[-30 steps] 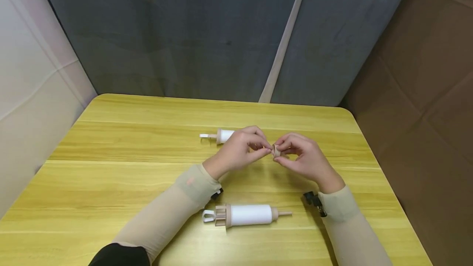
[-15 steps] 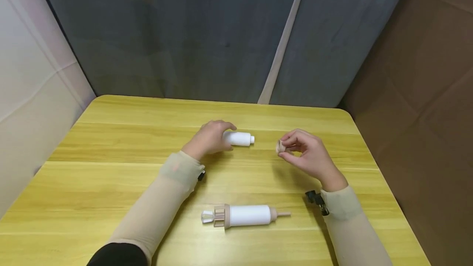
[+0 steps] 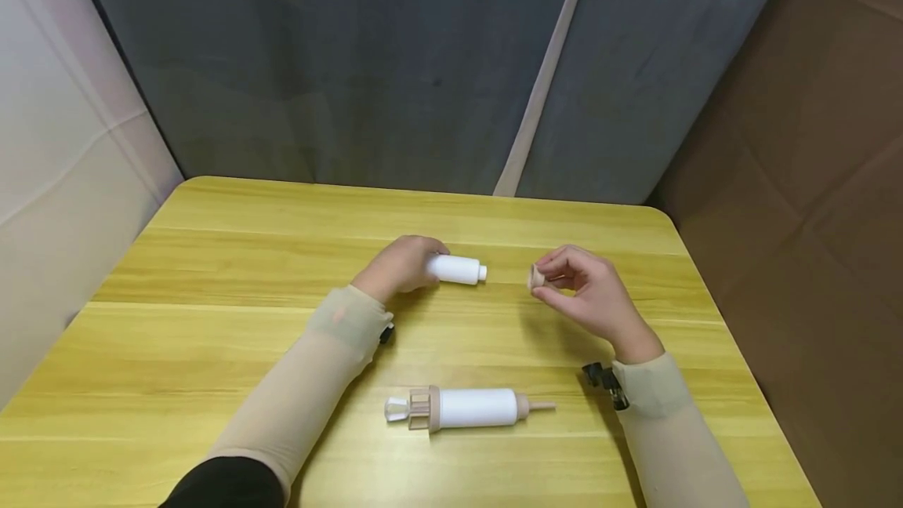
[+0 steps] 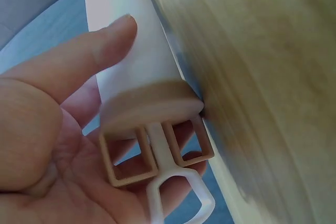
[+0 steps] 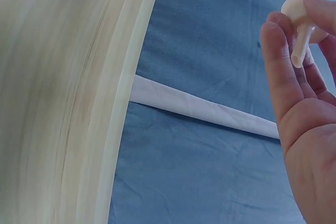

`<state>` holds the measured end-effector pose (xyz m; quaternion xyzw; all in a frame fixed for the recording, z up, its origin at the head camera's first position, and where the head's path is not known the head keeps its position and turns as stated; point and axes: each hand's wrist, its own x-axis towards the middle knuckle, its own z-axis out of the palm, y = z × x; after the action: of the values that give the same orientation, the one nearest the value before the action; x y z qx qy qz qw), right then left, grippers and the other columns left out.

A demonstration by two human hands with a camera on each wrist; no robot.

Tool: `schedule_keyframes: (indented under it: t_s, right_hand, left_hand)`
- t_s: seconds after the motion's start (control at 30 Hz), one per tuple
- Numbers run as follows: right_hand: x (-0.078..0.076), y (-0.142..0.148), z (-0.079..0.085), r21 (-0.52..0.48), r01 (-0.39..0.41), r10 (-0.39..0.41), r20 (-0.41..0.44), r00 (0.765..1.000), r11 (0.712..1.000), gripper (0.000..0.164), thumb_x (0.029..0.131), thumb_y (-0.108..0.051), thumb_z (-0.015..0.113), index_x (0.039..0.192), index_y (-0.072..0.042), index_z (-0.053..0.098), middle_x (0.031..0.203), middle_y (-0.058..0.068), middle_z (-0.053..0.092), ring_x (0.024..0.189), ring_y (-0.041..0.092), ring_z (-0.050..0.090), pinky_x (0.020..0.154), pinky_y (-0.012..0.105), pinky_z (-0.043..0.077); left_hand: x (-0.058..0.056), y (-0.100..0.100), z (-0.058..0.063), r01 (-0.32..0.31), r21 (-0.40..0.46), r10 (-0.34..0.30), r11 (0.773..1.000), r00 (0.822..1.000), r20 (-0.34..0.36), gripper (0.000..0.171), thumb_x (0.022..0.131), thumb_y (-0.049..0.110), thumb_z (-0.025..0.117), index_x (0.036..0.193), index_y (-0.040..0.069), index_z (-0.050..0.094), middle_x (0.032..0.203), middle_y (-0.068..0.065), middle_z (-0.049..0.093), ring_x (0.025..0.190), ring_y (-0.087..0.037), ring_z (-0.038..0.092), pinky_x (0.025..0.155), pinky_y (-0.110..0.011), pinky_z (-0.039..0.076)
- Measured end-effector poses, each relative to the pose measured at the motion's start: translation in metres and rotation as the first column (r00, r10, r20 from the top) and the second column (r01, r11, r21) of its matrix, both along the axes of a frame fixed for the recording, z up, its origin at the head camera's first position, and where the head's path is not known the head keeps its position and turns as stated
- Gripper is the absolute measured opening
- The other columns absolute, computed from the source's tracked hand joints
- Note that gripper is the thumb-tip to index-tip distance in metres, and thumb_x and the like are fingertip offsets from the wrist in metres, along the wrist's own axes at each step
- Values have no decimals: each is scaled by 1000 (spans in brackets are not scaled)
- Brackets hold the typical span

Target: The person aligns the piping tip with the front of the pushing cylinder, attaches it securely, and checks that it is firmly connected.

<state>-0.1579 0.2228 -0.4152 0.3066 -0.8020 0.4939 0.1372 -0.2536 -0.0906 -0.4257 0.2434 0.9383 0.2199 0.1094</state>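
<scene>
My left hand (image 3: pixel 400 266) grips a white toy-like syringe (image 3: pixel 455 270) near the far side of the table. In the left wrist view my thumb (image 4: pixel 118 38) lies over its barrel, above a tan collar (image 4: pixel 149 106) with square loops and a white plunger handle (image 4: pixel 202 195). Its bare white neck points right. Off to the right, my right hand (image 3: pixel 589 296) pinches a small tan nozzle cap (image 3: pixel 536 278) between thumb and fingertips. The cap's thin stem (image 5: pixel 301 48) points back toward the palm. A gap separates cap and neck.
A second syringe (image 3: pixel 478 408), fitted with a tan nozzle at its right end, lies on the wooden table (image 3: pixel 212 281) nearer to me. Behind the far edge hangs a dark grey curtain (image 3: pixel 353 61), with a brown one (image 3: pixel 811 139) at the right.
My left hand has left the nozzle cap and moved left to the far syringe, now gripping its barrel. My right hand still holds the cap, slightly farther right.
</scene>
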Motion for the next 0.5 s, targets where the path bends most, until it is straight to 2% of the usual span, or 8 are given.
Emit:
schedule_keyframes:
  t_s: [0.3,0.5]
  right_hand:
    - [3,1,0,5,21,-21,28,999,1000,27,87,13,82,108,-1,72,110,15,74,94,19,73,80,26,61]
    - [4,0,5,34,49,-51,51,997,998,25,88,10,82,109,0,73,109,12,74,96,21,74,84,27,61]
  left_hand:
    - [4,2,4,-16,11,15,1000,999,34,49,88,8,89,136,8,75,134,-12,72,121,-31,65,107,-46,50]
    - [7,5,16,39,74,-41,997,999,26,47,85,9,92,130,11,79,128,-7,75,115,-27,67,104,-44,52]
